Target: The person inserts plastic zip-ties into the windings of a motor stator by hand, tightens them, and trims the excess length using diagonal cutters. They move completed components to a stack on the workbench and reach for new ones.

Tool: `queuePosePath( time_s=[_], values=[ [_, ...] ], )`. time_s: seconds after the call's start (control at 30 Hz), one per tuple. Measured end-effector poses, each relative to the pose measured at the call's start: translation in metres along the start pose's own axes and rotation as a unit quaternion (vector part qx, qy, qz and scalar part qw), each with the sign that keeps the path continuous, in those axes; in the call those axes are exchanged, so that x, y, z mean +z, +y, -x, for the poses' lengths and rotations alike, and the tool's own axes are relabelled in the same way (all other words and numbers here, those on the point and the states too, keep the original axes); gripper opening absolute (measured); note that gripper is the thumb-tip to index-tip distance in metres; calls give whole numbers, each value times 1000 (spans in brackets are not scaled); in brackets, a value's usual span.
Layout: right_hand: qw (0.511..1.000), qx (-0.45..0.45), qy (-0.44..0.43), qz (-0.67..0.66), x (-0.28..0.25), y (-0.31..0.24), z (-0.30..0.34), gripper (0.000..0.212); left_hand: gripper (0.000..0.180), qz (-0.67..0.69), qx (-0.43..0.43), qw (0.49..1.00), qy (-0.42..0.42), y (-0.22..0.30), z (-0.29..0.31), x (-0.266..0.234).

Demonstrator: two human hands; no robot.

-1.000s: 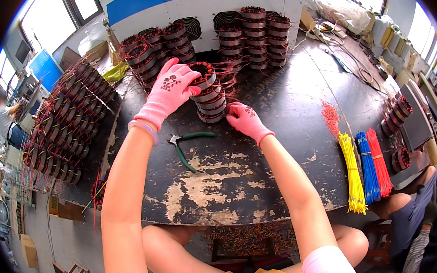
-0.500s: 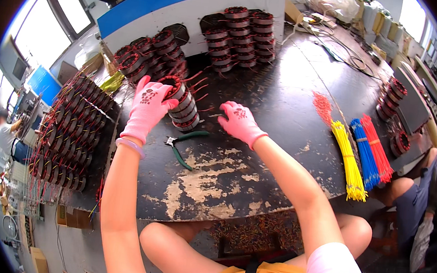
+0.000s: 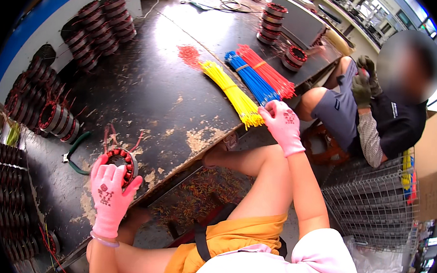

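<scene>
My left hand [image 3: 110, 192], in a pink glove, grips a ring-shaped motor stator [image 3: 130, 164] with red windings near the table's front edge. Red leads stick up from the stator's far side. My right hand [image 3: 283, 123], also gloved in pink, is at the near ends of a bundle of blue wires [image 3: 249, 77]. Its fingers are drawn together, and what is between them is hidden. Beside the blue wires lie a yellow wire bundle [image 3: 228, 90] and a red wire bundle [image 3: 267, 71]. Green-handled pliers [image 3: 76, 153] lie left of the held stator.
Stacks of stators [image 3: 90, 31] stand along the far left, with another stack [image 3: 272, 23] at the back. Small red pieces [image 3: 189, 56] lie by the yellow wires. At right a co-worker in dark gloves [image 3: 364, 84] sits near a wire cage [image 3: 372, 200].
The view has swung right. My left hand has brought a stator from the top of a stack to the table's near edge. My right hand has moved across to the blue wires.
</scene>
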State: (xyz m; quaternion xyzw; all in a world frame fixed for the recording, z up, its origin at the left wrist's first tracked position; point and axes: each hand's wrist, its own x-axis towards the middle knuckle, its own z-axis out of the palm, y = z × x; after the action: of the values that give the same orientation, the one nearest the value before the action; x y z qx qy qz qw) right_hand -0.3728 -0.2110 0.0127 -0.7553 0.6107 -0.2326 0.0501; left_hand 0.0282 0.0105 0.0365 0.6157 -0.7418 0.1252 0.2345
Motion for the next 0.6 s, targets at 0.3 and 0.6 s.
queuePosePath(
  time_s=[0.3, 0.6],
  values=[
    [993, 20, -84, 79, -1, -11, -10, 28, 35, 27, -4, 997, -69, 4, 11, 26],
    [985, 15, -129, 114, -16, -15, -14, 22, 37, 39, -15, 995, -87, 4, 9, 25]
  ],
)
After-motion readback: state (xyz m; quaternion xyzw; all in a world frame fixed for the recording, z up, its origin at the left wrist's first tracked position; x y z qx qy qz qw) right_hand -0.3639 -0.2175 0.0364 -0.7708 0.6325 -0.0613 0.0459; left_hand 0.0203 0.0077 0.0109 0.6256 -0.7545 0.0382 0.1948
